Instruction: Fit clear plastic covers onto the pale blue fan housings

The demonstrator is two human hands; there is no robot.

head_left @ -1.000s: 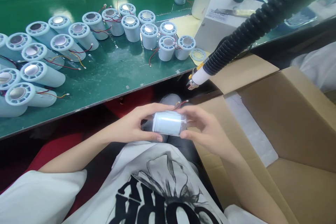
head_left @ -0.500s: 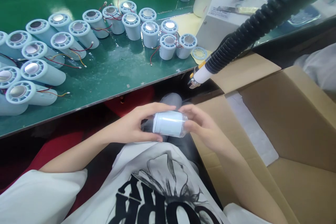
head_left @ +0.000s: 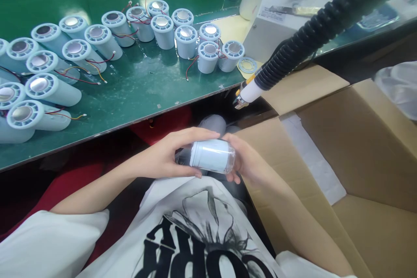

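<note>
A light blue cylinder (head_left: pixel 213 155) in a clear, shiny plastic wrap lies almost level above my lap. My left hand (head_left: pixel 171 152) is closed on its left end, thumb on the near side and fingers along the far side. At the other end, where the clear wrap reaches past the blue body, my right hand (head_left: pixel 244 158) is curled against it. Some right fingertips show below that end; the rest are partly hidden or blurred. Similar light blue cylinders with round metal discs in slotted ends, such as one (head_left: pixel 54 90), stand or lean on the bench, several with thin wires.
The green bench (head_left: pixel 140 82) runs across ahead of me. A black ribbed hose (head_left: pixel 293 47) with a metal-tipped nozzle hangs down at right. An open cardboard box (head_left: pixel 368 147) stands by my right arm. A light blue ring (head_left: pixel 247 65) lies near a grey-white device (head_left: pixel 267 30).
My right hand has shifted from pinching the clear end to curling around it, with fingertips now lower. The left hand keeps its hold, and the cylinder tilts slightly.
</note>
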